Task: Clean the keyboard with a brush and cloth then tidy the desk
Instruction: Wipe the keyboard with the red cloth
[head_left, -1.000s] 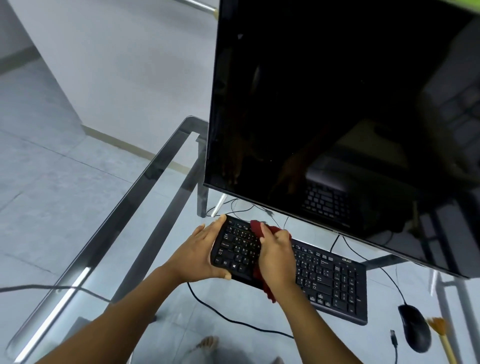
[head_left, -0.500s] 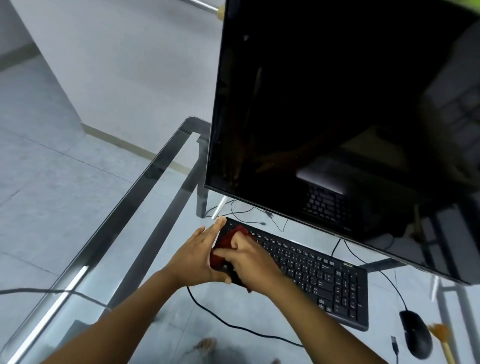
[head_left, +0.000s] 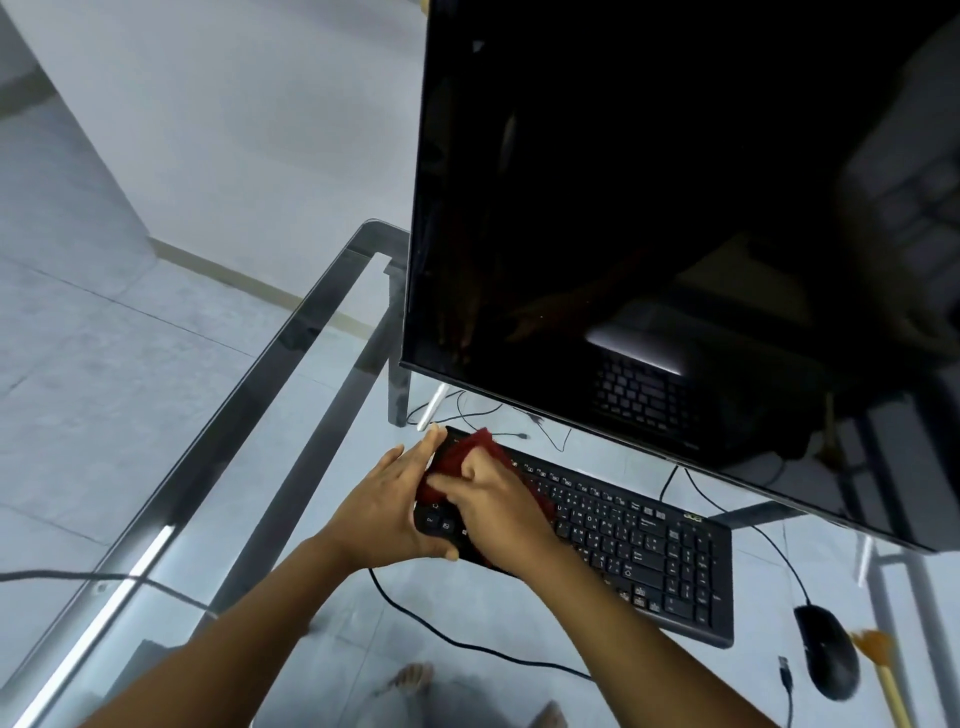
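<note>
A black keyboard (head_left: 639, 545) lies on the glass desk (head_left: 218, 467) in front of the monitor. My left hand (head_left: 387, 506) grips the keyboard's left end, thumb under the front edge. My right hand (head_left: 493, 512) presses a dark red cloth (head_left: 470, 454) onto the keys at the keyboard's left end; most of the cloth is hidden under the hand. A brush (head_left: 878, 665) with orange bristles and a wooden handle lies at the right edge, beyond the mouse.
A large dark monitor (head_left: 675, 208) stands close behind the keyboard. A black mouse (head_left: 828, 654) sits right of the keyboard, with a loose USB plug (head_left: 784, 667) beside it. Cables (head_left: 467, 644) run under and behind the keyboard. My feet show through the glass.
My right hand has slid the red cloth from the keyboard's middle-left keys to its far left end, then slightly back toward the top-left corner. My left hand has kept its hold.
</note>
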